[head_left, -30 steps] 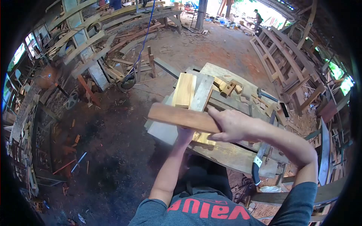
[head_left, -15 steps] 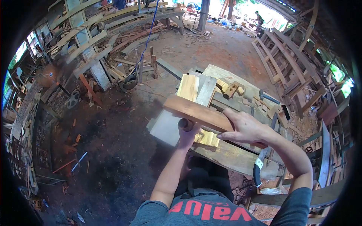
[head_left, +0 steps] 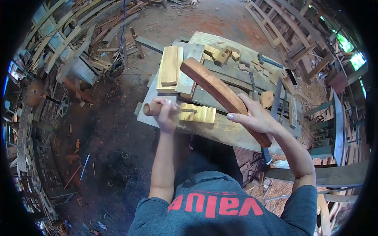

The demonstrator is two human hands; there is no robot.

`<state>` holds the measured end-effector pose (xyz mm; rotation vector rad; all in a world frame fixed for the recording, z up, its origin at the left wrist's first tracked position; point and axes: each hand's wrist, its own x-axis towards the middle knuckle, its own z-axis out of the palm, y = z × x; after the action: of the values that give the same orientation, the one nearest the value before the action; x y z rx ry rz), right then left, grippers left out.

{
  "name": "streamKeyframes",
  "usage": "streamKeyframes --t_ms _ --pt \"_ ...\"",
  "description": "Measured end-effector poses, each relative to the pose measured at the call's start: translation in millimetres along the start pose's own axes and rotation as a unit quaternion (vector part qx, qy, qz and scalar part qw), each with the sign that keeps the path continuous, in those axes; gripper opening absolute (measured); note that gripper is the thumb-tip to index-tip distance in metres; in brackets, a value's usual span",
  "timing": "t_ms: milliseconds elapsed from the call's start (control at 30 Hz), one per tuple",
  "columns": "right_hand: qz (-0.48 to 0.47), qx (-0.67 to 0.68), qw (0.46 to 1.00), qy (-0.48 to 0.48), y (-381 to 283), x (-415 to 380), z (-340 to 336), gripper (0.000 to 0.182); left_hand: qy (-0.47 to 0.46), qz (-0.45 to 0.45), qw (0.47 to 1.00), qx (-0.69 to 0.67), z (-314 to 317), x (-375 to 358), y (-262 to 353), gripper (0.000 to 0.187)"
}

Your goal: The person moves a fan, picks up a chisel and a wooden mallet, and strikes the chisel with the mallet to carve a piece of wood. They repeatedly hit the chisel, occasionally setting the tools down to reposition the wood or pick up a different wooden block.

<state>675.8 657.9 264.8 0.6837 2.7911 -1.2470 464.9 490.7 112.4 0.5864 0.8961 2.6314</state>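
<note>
Left hand (head_left: 167, 115) left of centre, grip wrapped round a chisel (head_left: 152, 109), its blade over a grooved yellow block (head_left: 204, 115) mid-frame on the bench (head_left: 226, 135), right hand (head_left: 256, 115) clasping a brown wooden bar (head_left: 214, 87) right of centre

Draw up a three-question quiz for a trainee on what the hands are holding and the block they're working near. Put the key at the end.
1. Multiple choice: what does the right hand hold?
A) a phone
B) a long wooden bar
C) a hammer

2. True or false: the left hand is empty.

3. Short answer: what colour is the ridged block beside the left hand?

Key: 1. B. 2. False; it grips a wooden-handled tool. 3. Yellow.
</note>
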Motion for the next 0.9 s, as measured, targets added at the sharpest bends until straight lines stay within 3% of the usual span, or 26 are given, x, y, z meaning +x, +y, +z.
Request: streamKeyframes --t_ms 167,267,433,733,900 --pt "0.062 0.021 0.998 0.015 44 -6 13 0.076 0.009 0.002 1.0 0.009 16 8 -4 0.018" --pt "0.092 0.026 0.995 0.022 54 -10 14 0.076 -0.079 0.0 0.987 0.137 45 1 -8 0.021" --pt "0.125 0.046 0.99 0.036 64 -23 10 0.074 -0.12 0.002 0.979 0.162 51 2 -9 0.02" --pt "0.088 0.072 0.99 0.079 51 -27 4 0.067 -0.147 -0.004 0.98 0.133 52 17 -10 0.02" --pt "0.076 0.048 0.994 0.069 43 -21 1 0.076 -0.147 -0.018 0.976 0.157 50 19 -15 0.02"
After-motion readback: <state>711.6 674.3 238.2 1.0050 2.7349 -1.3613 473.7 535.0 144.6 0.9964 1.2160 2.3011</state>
